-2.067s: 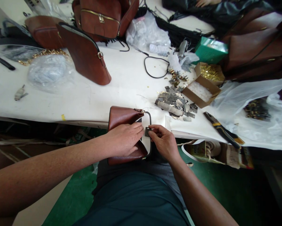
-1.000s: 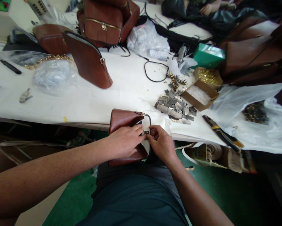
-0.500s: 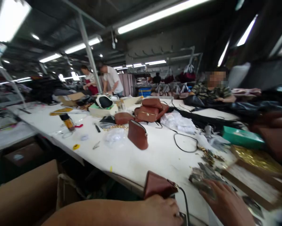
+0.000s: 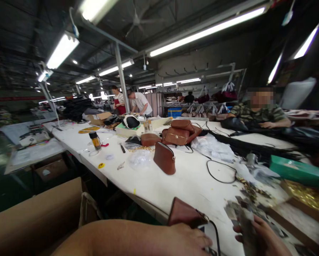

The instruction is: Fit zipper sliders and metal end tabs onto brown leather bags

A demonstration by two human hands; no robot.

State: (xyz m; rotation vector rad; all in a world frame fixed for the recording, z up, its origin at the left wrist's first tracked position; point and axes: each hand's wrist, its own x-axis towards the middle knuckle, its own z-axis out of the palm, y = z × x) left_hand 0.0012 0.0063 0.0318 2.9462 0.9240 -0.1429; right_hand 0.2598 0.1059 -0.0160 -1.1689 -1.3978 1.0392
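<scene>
At the near table edge, my left hand (image 4: 187, 238) is closed over the lower part of a brown leather bag (image 4: 184, 213); its fingers are partly hidden. A black cord strap (image 4: 217, 233) runs from the bag's metal ring down past my fingertips. To the right, my right hand (image 4: 268, 236) is wrapped around a greyish, elongated piece (image 4: 247, 224), blurred, its kind unclear. Several similar grey pieces (image 4: 231, 209) lie in a pile just beyond it. Farther in, another brown leather bag (image 4: 165, 158) stands upright on the white table (image 4: 199, 188).
Brown bags (image 4: 177, 137) are heaped mid-table beside clear plastic wrap (image 4: 212, 147). A green box (image 4: 298, 170) and a carton of gold-coloured parts (image 4: 306, 195) stand at right. A cardboard box (image 4: 39, 209) is at lower left. A co-worker (image 4: 260, 106) sits across the table.
My right hand has lifted a grey piece from the pile and tilted it upward. My left hand stays at the bag. The view has turned slightly left and up.
</scene>
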